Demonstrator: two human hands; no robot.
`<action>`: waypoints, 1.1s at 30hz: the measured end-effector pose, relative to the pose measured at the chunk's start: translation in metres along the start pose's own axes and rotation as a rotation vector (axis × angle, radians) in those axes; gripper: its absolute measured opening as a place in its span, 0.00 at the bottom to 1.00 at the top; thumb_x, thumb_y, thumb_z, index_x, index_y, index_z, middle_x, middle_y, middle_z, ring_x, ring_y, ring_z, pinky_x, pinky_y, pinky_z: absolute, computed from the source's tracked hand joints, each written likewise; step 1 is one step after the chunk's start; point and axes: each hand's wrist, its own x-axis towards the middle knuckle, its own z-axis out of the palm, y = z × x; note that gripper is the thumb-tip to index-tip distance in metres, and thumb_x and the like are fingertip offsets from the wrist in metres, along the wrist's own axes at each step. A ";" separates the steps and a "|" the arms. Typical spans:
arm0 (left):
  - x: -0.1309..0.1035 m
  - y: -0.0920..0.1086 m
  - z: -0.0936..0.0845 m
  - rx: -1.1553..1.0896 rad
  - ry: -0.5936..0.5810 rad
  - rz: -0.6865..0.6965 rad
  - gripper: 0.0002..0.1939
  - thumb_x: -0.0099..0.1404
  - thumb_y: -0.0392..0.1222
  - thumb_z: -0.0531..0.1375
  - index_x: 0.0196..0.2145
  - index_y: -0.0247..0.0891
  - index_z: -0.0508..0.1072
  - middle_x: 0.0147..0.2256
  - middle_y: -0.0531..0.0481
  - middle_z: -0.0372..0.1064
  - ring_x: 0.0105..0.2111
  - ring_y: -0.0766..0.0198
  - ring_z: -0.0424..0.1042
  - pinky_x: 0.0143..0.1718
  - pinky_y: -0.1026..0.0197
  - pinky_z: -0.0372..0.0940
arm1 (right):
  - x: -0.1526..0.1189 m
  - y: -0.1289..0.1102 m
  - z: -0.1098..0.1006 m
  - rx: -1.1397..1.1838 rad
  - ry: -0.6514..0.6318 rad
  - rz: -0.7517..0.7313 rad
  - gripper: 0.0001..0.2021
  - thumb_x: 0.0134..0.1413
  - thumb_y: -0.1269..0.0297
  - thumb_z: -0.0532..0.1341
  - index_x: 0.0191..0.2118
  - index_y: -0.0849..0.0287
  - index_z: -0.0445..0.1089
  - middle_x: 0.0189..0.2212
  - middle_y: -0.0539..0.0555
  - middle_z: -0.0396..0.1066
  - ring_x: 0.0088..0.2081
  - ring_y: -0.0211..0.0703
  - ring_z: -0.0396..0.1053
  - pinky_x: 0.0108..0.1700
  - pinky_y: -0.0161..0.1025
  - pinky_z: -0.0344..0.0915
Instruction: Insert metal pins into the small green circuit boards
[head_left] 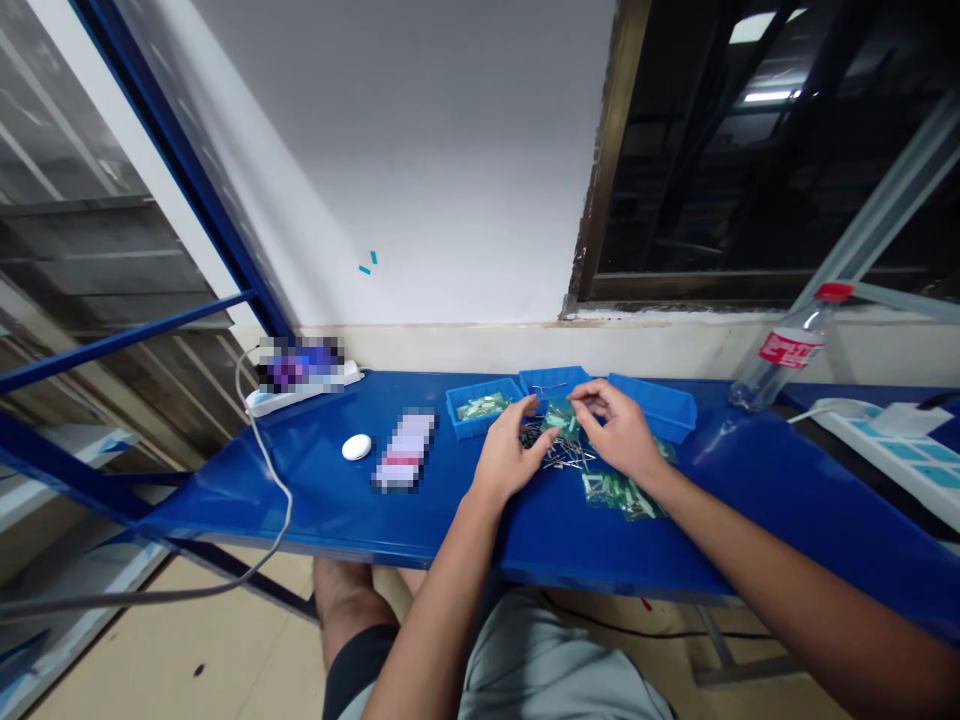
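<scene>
A small clear plastic bag with green and pale pieces is between my two hands. My right hand has its thumb and fingertips pinched at the bag's upper edge. My left hand is at the bag's left side, thumb and fingers apart, with the thumb tip close to the bag. Under and between the hands lies a loose pile of thin metal pins. More filled small bags lie below my right wrist. What exactly is inside the bags is too small to tell.
Behind my hands stand a blue bin with green-and-white pieces, a middle bin and a right bin. A plastic bottle and power strip are right. Left lie a blurred phone-like item, white round case and cable.
</scene>
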 end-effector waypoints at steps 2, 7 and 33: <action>0.000 0.000 0.000 -0.042 -0.005 -0.044 0.23 0.70 0.49 0.64 0.59 0.40 0.72 0.49 0.43 0.78 0.46 0.54 0.79 0.48 0.55 0.74 | -0.003 0.001 0.008 0.185 -0.041 0.092 0.07 0.65 0.57 0.63 0.43 0.54 0.71 0.41 0.56 0.75 0.44 0.49 0.76 0.47 0.44 0.74; 0.003 -0.001 -0.001 -0.203 0.048 -0.115 0.21 0.70 0.46 0.64 0.57 0.40 0.71 0.35 0.49 0.78 0.33 0.62 0.78 0.38 0.62 0.72 | -0.004 0.003 0.014 0.387 -0.105 0.255 0.20 0.55 0.52 0.71 0.49 0.54 0.71 0.43 0.57 0.76 0.45 0.48 0.76 0.45 0.43 0.76; 0.004 0.000 -0.004 -0.054 0.102 -0.072 0.14 0.70 0.45 0.64 0.52 0.41 0.77 0.34 0.49 0.78 0.30 0.62 0.75 0.36 0.60 0.72 | -0.002 -0.003 0.009 0.475 -0.269 0.507 0.24 0.56 0.45 0.70 0.47 0.60 0.75 0.23 0.52 0.77 0.16 0.35 0.64 0.18 0.34 0.60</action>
